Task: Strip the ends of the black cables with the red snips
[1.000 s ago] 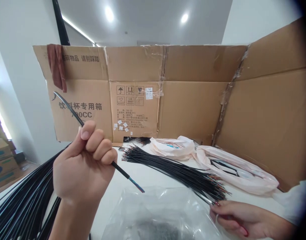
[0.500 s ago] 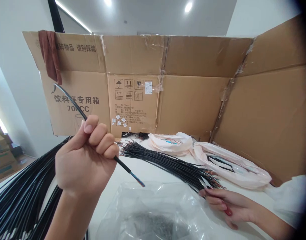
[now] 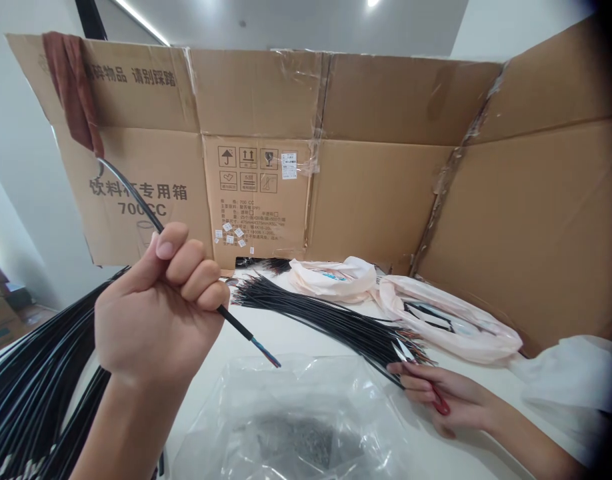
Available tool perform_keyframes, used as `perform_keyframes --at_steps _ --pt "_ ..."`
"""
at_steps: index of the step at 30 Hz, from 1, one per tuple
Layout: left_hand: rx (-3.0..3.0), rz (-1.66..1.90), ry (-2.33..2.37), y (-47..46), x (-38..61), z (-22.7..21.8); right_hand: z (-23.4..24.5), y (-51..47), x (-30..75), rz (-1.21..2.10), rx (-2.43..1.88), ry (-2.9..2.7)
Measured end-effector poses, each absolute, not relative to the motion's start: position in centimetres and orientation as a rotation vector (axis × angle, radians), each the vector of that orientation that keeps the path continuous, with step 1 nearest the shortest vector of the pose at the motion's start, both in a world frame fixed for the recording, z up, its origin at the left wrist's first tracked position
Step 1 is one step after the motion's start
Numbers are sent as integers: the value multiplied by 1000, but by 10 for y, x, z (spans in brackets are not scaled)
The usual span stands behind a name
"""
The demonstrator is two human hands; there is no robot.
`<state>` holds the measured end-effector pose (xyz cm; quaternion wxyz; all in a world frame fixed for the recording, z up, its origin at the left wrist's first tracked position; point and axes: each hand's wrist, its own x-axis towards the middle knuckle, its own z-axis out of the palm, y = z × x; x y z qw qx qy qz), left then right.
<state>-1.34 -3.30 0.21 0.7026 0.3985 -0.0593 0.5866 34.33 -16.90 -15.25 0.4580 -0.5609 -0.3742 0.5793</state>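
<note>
My left hand (image 3: 161, 307) is closed round a short black cable (image 3: 236, 325), raised above the table. Its lower end is stripped, with thin blue and reddish inner wires showing; the upper end curves up and to the left. Lower at the right, my right hand (image 3: 441, 393) grips small scissors (image 3: 403, 351) with red handles, the blades pointing up and left and looking slightly apart. Those blades lie in front of the end of a bundle of black cables (image 3: 316, 313) with bare coloured wire ends. A clear plastic bag (image 3: 296, 427) with small dark contents sits between the hands.
More long black cables (image 3: 41, 373) lie in a thick bundle at the left. Two pinkish-white bags (image 3: 451, 320) rest behind the cables. A cardboard wall (image 3: 376, 200) encloses the table's back and right, with a brown cloth (image 3: 73, 93) hung over it.
The view has shifted slightly, so most things appear a little further left and higher. Both hands keep their holds on the cable and the scissors.
</note>
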Motion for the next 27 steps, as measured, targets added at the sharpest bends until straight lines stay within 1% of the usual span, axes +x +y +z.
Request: perform_keyframes --at_steps 5,14,27 --pt "897 1292 -133 -32 -13 1 -158 -175 349 1467 -1261 -763" --pt "888 1288 -121 -32 -12 2 -173 -169 368 1671 -1062 -419" --pt "863 1293 -71 -31 -14 1 -174 -164 372 1805 -965 -356"
